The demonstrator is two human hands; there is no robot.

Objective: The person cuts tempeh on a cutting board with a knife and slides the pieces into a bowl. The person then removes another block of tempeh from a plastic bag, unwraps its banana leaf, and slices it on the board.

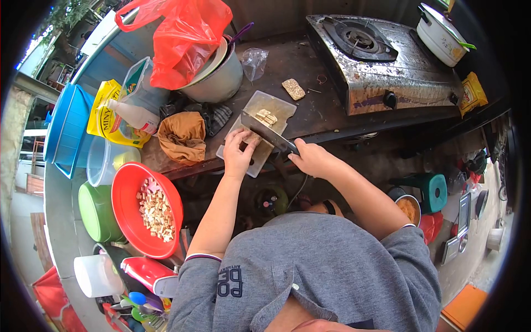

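My right hand (315, 159) grips the dark handle of a kitchen knife (264, 130), its wide blade lying across a pale plastic cutting board (285, 103). Beside the blade, my left hand (239, 155) has its fingers and thumb curled around a piece of tempeh, mostly hidden by the fingers and knife. Several cut pieces of tempeh (266, 117) lie on the board beyond the blade. Another block of tempeh (293, 89) rests on the dark table behind the board.
A gas stove (387, 72) stands at the back right. At the left, a red basin (123, 213) holds many small cut pieces. A brown cloth (182, 138), a metal pot (221, 83) with a red plastic bag (185, 41), and a yellow pouch (105, 113) crowd the table's left side.
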